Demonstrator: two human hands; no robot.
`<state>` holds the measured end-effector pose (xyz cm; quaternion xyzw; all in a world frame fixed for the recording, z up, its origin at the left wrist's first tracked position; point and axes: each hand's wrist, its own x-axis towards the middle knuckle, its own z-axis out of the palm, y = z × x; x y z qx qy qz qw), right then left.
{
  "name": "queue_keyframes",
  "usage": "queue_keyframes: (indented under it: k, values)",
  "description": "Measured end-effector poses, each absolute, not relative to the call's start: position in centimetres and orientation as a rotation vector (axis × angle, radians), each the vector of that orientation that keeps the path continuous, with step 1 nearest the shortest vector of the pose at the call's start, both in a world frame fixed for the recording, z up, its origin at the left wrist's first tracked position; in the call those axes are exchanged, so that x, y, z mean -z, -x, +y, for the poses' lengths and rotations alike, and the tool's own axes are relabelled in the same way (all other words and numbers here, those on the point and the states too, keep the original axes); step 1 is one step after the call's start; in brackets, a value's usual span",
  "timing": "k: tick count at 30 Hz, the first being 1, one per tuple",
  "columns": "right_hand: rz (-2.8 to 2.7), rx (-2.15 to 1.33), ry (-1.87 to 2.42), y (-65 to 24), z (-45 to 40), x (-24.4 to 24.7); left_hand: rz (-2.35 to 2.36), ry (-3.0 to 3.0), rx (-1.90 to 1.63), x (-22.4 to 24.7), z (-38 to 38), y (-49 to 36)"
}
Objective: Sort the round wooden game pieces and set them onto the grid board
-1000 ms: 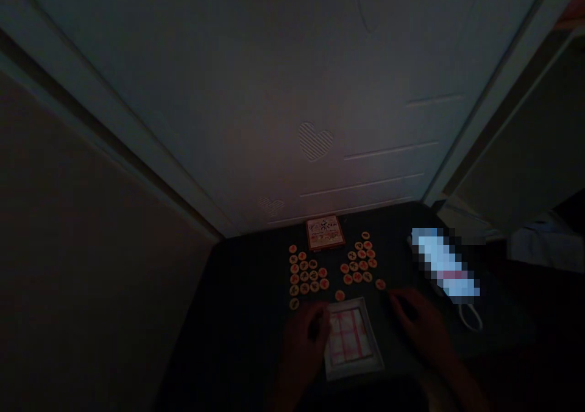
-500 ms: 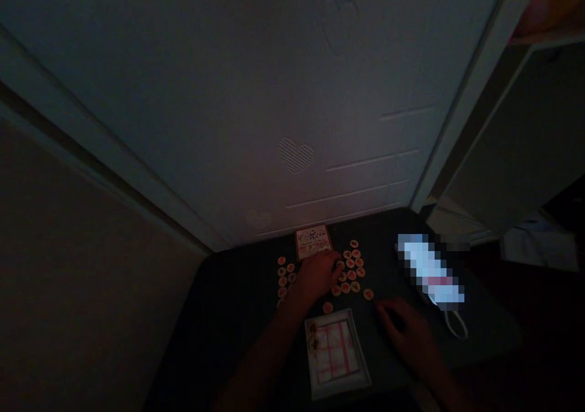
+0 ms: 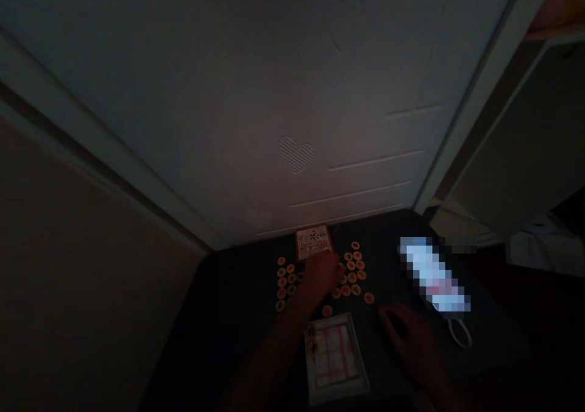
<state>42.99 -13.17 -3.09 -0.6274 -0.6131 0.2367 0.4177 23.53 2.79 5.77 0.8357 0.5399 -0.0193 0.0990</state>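
Left hand (image 3: 325,270), fingers bent, reaches pale round wooden-looking discs (image 3: 351,266) at its 3 o'clock, half-curled right hand (image 3: 404,328) farther, discs at its 10 o'clock, can't tell if either pinches anything

The scene was very dim, with the far white panel (image 3: 219,113) a dull grey, palest around its middle and lower part. At right, an oblong object (image 3: 434,275) glowed pale blue, the brightest patch, broken into coarse square blocks. The dark tabletop (image 3: 214,314) sank almost to black at the near left. The left hand (image 3: 322,272) and right hand (image 3: 404,333) were murky reddish shapes, and the markings on the round pieces (image 3: 346,291) looked smudged. Wide-angle stretch splayed the panel's sides.
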Motion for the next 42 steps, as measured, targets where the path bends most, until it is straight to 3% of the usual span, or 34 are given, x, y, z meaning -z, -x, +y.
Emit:
queue_keyframes:
  k: [12, 24, 30, 35, 42]
  values:
    - [-1.551, -0.603, 1.591, -43.1, -13.2, 3.4, 1.684, -2.4, 0.014, -5.5, 2.8, -24.3]
    - [-1.547, -0.584, 1.574, -42.8, -13.2, 2.5, 1.475, -2.184, -0.553, -5.5, 2.6, -22.9]
    - [-1.545, -0.562, 1.579, -42.9, -13.2, 2.8, 1.296, -1.703, -0.909, -6.7, -2.0, -19.2]
    - [-1.529, -0.567, 1.551, -42.0, -13.6, 2.0, 1.198, -1.281, -0.9, -6.2, -7.8, -17.8]
    - [-1.577, -0.766, 1.381, -37.9, -14.8, -2.2, 1.134, -1.16, -0.899, -5.5, -11.6, -19.2]
